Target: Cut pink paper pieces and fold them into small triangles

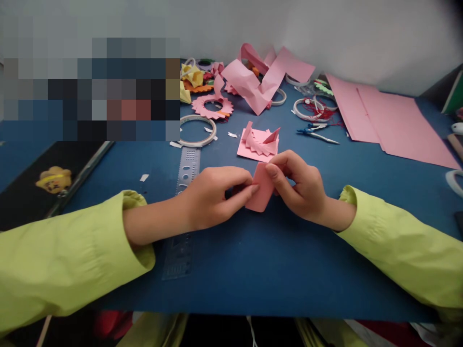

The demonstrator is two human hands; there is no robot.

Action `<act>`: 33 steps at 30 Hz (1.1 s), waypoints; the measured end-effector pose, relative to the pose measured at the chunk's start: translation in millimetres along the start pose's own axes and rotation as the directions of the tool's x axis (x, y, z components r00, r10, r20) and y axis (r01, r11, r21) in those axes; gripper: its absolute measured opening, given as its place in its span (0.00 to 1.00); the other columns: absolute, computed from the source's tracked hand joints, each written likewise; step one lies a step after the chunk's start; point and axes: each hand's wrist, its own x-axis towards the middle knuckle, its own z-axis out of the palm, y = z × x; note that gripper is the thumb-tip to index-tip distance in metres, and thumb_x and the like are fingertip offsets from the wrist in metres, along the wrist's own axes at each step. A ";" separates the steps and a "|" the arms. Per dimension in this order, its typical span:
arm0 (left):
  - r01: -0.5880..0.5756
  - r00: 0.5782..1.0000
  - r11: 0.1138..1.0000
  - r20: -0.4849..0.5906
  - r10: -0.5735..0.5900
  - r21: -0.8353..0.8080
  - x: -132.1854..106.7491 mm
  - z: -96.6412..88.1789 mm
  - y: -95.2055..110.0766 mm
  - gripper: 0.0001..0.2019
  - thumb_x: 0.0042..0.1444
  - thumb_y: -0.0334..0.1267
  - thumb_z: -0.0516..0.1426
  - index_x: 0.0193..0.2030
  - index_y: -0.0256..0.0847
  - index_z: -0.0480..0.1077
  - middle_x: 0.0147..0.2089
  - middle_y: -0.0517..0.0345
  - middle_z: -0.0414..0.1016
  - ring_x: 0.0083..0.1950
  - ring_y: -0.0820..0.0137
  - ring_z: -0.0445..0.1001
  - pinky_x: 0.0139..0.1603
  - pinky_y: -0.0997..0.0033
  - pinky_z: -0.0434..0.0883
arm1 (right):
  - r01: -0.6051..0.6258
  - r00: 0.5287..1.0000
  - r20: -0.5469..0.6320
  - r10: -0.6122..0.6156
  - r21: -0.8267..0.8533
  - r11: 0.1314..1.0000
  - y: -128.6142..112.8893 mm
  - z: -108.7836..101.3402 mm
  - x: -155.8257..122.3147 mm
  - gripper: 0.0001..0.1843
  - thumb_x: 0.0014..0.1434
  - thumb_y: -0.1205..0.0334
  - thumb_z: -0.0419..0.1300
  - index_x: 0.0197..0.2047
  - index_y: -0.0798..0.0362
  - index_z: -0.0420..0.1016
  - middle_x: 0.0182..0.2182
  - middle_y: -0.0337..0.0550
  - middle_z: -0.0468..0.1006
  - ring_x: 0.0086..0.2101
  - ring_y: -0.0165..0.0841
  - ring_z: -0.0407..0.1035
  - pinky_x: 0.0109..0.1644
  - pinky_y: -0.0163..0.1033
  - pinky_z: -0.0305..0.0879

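Note:
A small pink paper piece is held up between my two hands, just above the blue table. My left hand pinches its left edge between thumb and fingers. At its upper right corner, the thumb and fingertips of my right hand are closed on it. Right behind it lies a pink square of paper, with a partly joined arc of folded pink pieces on top. A clear plastic ruler passes beneath my left wrist, which hides its middle.
Farther back are a roll of tape, a pink folded ring, crumpled pink paper and a blue compass. Large pink sheets lie at the right. A dark case with a yellow charm is at the left.

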 end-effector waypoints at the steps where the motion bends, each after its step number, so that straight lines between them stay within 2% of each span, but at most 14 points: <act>1: -0.002 1.000 1.000 0.008 0.002 -0.002 0.0 -0.1 -0.2 0.09 0.60 0.32 0.53 0.30 0.35 0.70 0.25 0.64 0.69 0.24 0.79 0.61 0.25 0.78 0.59 | 0.001 1.000 0.001 -0.001 0.003 1.000 -0.2 -0.1 -0.1 0.05 0.65 0.66 0.52 0.35 0.55 0.63 0.20 0.30 0.65 0.19 0.19 0.60 0.24 0.27 0.57; 8: 0.063 0.998 0.993 0.007 -0.062 -0.103 0.6 -0.8 0.8 0.08 0.60 0.33 0.53 0.31 0.36 0.71 0.25 0.64 0.70 0.23 0.80 0.61 0.24 0.80 0.60 | -0.029 1.000 0.010 0.029 0.003 1.000 -0.4 -1.0 -1.8 0.07 0.65 0.64 0.51 0.34 0.54 0.63 0.19 0.30 0.63 0.19 0.20 0.59 0.24 0.28 0.57; 11: 0.142 0.989 0.972 -0.017 -0.148 -0.185 1.7 -0.9 1.8 0.06 0.59 0.34 0.54 0.35 0.38 0.72 0.29 0.63 0.73 0.24 0.79 0.63 0.24 0.80 0.61 | -0.065 0.998 0.027 0.063 0.046 0.997 1.3 -0.5 -3.8 0.05 0.66 0.61 0.51 0.40 0.54 0.63 0.20 0.31 0.66 0.19 0.21 0.60 0.24 0.29 0.59; 12: 0.178 0.981 0.959 -0.030 -0.189 -0.222 2.4 -1.2 2.2 0.06 0.59 0.35 0.54 0.35 0.38 0.72 0.29 0.63 0.73 0.24 0.79 0.64 0.25 0.80 0.62 | -0.074 0.996 0.055 0.070 0.075 0.994 2.4 -0.3 -4.3 0.09 0.65 0.59 0.52 0.46 0.54 0.62 0.23 0.33 0.69 0.20 0.22 0.62 0.24 0.29 0.61; 14: 0.260 0.956 0.917 -0.053 -0.289 -0.303 4.3 -2.3 2.8 0.06 0.58 0.37 0.54 0.35 0.39 0.71 0.29 0.62 0.72 0.26 0.77 0.66 0.26 0.78 0.64 | -0.063 0.992 0.118 0.051 0.101 0.993 5.1 0.4 -4.6 0.25 0.63 0.53 0.55 0.58 0.53 0.53 0.34 0.41 0.74 0.23 0.24 0.65 0.26 0.32 0.65; 16: 0.329 0.925 0.868 -0.058 -0.376 -0.371 6.6 -3.5 2.7 0.07 0.58 0.38 0.54 0.33 0.39 0.70 0.27 0.62 0.70 0.26 0.76 0.66 0.25 0.78 0.63 | 0.013 0.989 0.144 -0.018 0.033 0.999 8.3 1.2 -3.7 0.42 0.58 0.46 0.60 0.66 0.51 0.43 0.48 0.53 0.71 0.28 0.29 0.68 0.29 0.36 0.69; 17: 0.358 0.912 0.849 -0.047 -0.407 -0.389 7.6 -3.8 2.4 0.08 0.58 0.39 0.54 0.31 0.38 0.68 0.25 0.63 0.67 0.25 0.76 0.65 0.24 0.78 0.62 | 0.064 0.988 0.142 -0.059 -0.033 0.997 9.8 1.6 -2.8 0.47 0.55 0.43 0.61 0.67 0.51 0.40 0.52 0.57 0.68 0.31 0.31 0.69 0.30 0.38 0.70; 19: 0.402 0.895 0.825 -0.021 -0.446 -0.397 8.6 -3.6 1.2 0.10 0.59 0.40 0.53 0.30 0.38 0.67 0.23 0.64 0.64 0.23 0.77 0.62 0.22 0.78 0.60 | 0.150 0.982 0.140 -0.129 -0.154 0.977 12.2 2.3 -1.1 0.52 0.52 0.39 0.61 0.68 0.51 0.39 0.56 0.60 0.63 0.36 0.36 0.70 0.33 0.42 0.72; 22: 0.436 0.882 0.812 0.008 -0.470 -0.388 7.5 -1.9 -0.6 0.10 0.59 0.42 0.51 0.31 0.39 0.64 0.22 0.65 0.63 0.22 0.77 0.62 0.22 0.77 0.59 | 0.204 0.973 0.153 -0.174 -0.210 0.956 13.4 2.1 0.6 0.49 0.55 0.38 0.58 0.68 0.54 0.41 0.55 0.60 0.63 0.40 0.38 0.70 0.39 0.44 0.73; 24: 0.441 0.887 0.827 0.030 -0.460 -0.350 5.8 -0.8 -1.1 0.11 0.60 0.42 0.51 0.30 0.40 0.63 0.22 0.65 0.64 0.22 0.76 0.64 0.23 0.76 0.60 | 0.227 0.969 0.154 -0.194 -0.236 0.945 12.8 0.9 1.1 0.44 0.57 0.39 0.57 0.66 0.57 0.48 0.54 0.60 0.65 0.46 0.40 0.68 0.46 0.46 0.71; 27: 0.420 0.906 0.891 0.024 -0.422 -0.174 4.0 -1.2 -0.8 0.13 0.60 0.41 0.50 0.26 0.39 0.62 0.21 0.65 0.63 0.22 0.76 0.62 0.25 0.75 0.58 | 0.271 0.961 0.151 -0.231 -0.358 0.894 12.1 -2.0 1.5 0.37 0.58 0.38 0.54 0.59 0.58 0.61 0.54 0.61 0.66 0.54 0.47 0.63 0.53 0.53 0.63; 29: 0.392 0.920 0.919 0.019 -0.392 -0.041 3.8 -2.6 -0.2 0.13 0.60 0.40 0.50 0.26 0.39 0.63 0.21 0.65 0.63 0.22 0.77 0.60 0.25 0.75 0.56 | 0.325 0.945 0.170 -0.280 -0.399 0.857 12.7 -3.6 1.8 0.31 0.60 0.39 0.52 0.53 0.56 0.67 0.54 0.59 0.69 0.55 0.48 0.63 0.54 0.54 0.59; 33: 0.336 0.926 0.922 0.110 -0.361 0.193 3.9 -5.3 0.8 0.14 0.60 0.41 0.48 0.25 0.40 0.63 0.19 0.64 0.63 0.21 0.75 0.60 0.23 0.73 0.53 | 0.422 0.905 0.208 -0.371 -0.341 0.840 13.6 -5.4 2.7 0.12 0.64 0.55 0.52 0.39 0.52 0.73 0.43 0.44 0.79 0.50 0.40 0.69 0.54 0.51 0.57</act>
